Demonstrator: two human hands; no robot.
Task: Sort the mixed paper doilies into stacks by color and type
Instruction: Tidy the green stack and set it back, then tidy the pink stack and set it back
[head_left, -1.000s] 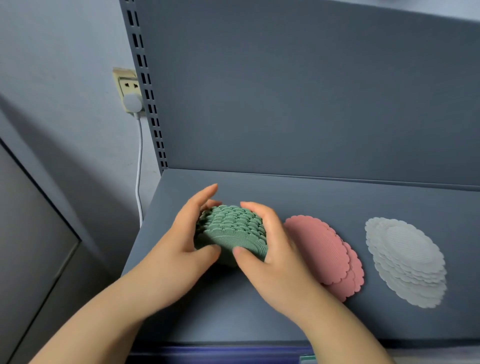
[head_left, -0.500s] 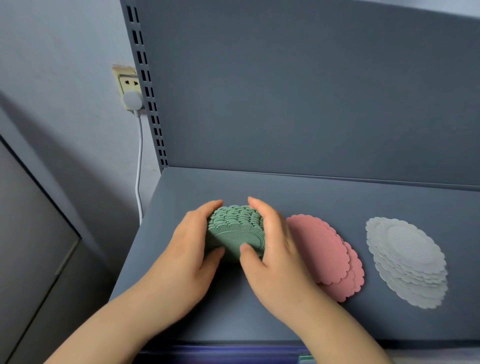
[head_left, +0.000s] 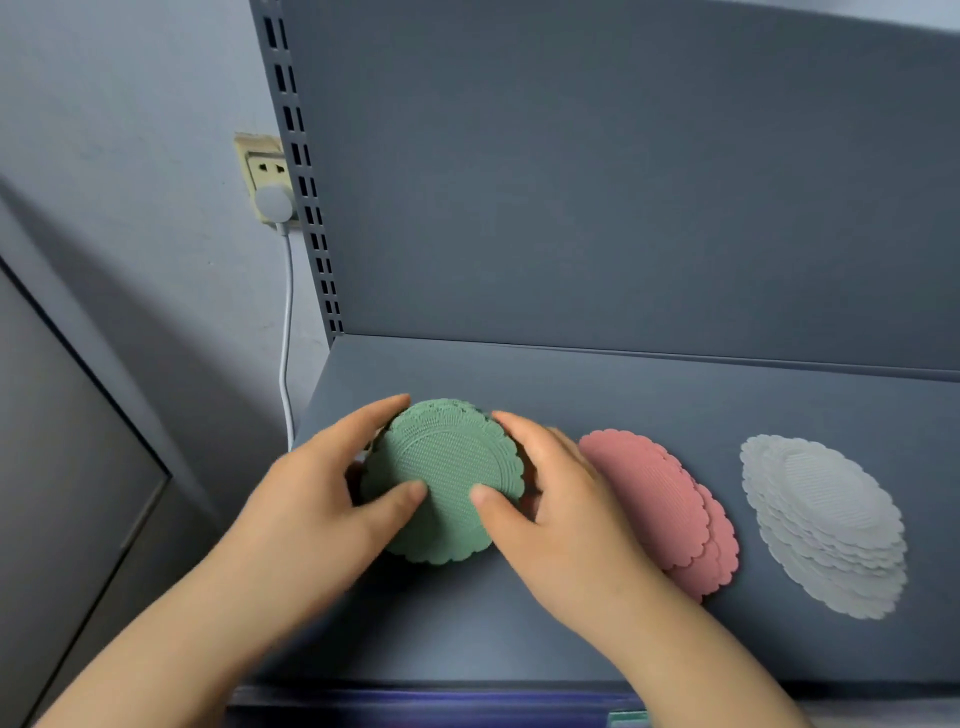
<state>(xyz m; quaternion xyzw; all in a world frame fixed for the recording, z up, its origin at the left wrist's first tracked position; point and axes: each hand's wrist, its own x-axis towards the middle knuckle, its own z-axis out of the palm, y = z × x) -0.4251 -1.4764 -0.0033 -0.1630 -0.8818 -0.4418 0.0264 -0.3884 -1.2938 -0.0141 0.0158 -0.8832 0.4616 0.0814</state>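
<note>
Head view: green doily stack (head_left: 448, 475) btwn both hands' fingers (head_left: 363, 431), thumbs on top.

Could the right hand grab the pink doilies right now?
Probably yes: the pink doily stack lies right beside the right hand, nothing between them, though that hand holds the green doily stack.

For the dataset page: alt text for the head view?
The left hand and right hand grip a green doily stack on a grey shelf, thumbs on top. Right of it lie a pink stack and a white stack, each fanned out.
</note>
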